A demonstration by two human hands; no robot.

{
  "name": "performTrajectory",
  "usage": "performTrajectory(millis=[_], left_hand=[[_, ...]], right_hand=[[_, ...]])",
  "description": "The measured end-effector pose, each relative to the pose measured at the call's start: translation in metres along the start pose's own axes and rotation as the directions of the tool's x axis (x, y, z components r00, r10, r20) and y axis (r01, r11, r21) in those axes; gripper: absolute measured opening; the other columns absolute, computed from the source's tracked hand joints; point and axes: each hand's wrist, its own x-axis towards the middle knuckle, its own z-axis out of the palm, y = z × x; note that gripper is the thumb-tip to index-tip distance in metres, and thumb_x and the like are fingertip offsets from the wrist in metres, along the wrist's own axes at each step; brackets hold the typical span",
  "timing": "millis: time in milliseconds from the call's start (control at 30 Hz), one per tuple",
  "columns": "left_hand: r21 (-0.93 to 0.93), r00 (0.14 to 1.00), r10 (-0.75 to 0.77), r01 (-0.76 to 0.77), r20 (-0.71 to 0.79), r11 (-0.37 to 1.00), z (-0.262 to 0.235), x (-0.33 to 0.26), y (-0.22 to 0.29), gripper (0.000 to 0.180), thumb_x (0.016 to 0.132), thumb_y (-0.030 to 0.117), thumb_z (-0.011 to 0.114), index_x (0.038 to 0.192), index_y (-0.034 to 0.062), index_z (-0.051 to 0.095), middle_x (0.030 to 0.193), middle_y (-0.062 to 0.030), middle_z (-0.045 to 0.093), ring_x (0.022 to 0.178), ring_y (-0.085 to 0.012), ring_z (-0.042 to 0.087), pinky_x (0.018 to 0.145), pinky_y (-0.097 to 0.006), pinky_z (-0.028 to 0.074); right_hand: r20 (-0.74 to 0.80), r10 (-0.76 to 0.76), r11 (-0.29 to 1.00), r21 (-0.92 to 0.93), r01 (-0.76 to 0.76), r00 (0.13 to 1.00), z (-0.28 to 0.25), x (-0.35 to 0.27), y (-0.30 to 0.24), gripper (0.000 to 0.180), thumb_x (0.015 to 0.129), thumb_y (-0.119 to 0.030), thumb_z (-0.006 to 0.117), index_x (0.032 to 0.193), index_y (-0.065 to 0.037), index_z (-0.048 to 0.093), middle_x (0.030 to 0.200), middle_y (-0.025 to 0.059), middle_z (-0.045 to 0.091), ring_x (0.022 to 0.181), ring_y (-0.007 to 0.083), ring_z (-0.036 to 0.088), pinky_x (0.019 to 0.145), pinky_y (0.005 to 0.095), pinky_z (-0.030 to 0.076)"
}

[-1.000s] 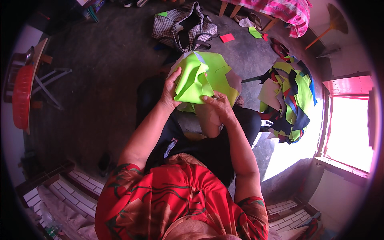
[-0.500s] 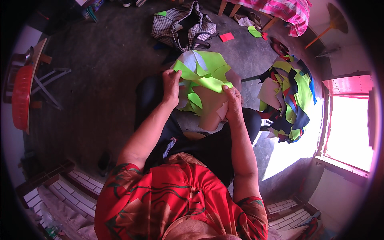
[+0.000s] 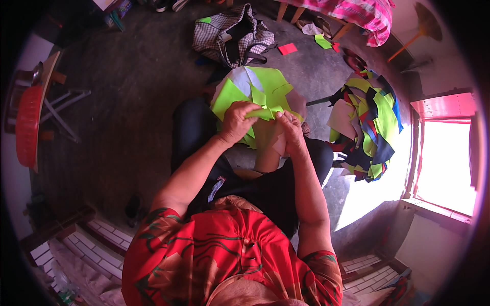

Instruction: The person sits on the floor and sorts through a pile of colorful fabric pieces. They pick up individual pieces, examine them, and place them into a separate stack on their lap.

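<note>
Between my knees lies a heap of lime-green, white and beige fabric pieces (image 3: 279, 81). Over it I hold a lime-green fabric piece (image 3: 264, 113), bunched into a narrow strip. My left hand (image 3: 237, 122) grips its left part, with the fingers reaching over the cloth. My right hand (image 3: 291, 131) pinches the other end between thumb and fingers. The two hands are close together. A beige scrap (image 3: 278, 145) hangs by the right hand. What supports the heap is mostly hidden.
To the right stands a tall pile of mixed fabric scraps (image 3: 368, 122). A checked bag (image 3: 224, 38) gapes open ahead. Red (image 3: 287, 49) and green scraps (image 3: 322, 42) lie on the floor near a cloth-covered table or bed (image 3: 352, 13). A red basin (image 3: 29, 125) sits far left.
My left hand has moved right and slightly down, toward the right hand. The green piece, stretched wide before, is now gathered short between them. The right hand has shifted slightly left and down.
</note>
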Motion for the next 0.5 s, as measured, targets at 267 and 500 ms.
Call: performTrajectory(millis=[267,500], left_hand=[[-0.526,0.901,-0.426,0.401,0.08,0.75,-0.07,0.056,0.013,0.017,0.084,0.019,0.066,0.093,0.0035,0.067,0.076,0.0042,0.063,0.068,-0.0019,0.053,0.06,-0.021,0.044],[-0.452,0.952,-0.307,0.274,0.001,0.849,-0.096,0.133,0.035,0.027,0.081,0.02,0.067,0.098,-0.0009,0.066,0.082,-0.0024,0.066,0.071,-0.0072,0.059,0.063,-0.024,0.048]], right_hand=[[-0.137,-0.269,0.938,0.189,0.292,0.953,-0.038,-0.009,-0.026,0.024,0.09,-0.033,0.057,0.092,-0.009,0.055,0.081,0.0009,0.051,0.071,0.0122,0.051,0.064,0.026,0.045],[-0.241,-0.304,0.897,0.255,0.362,0.922,-0.055,-0.007,-0.021,0.023,0.088,-0.032,0.06,0.093,-0.01,0.056,0.08,0.0005,0.05,0.072,0.0127,0.05,0.066,0.027,0.045]])
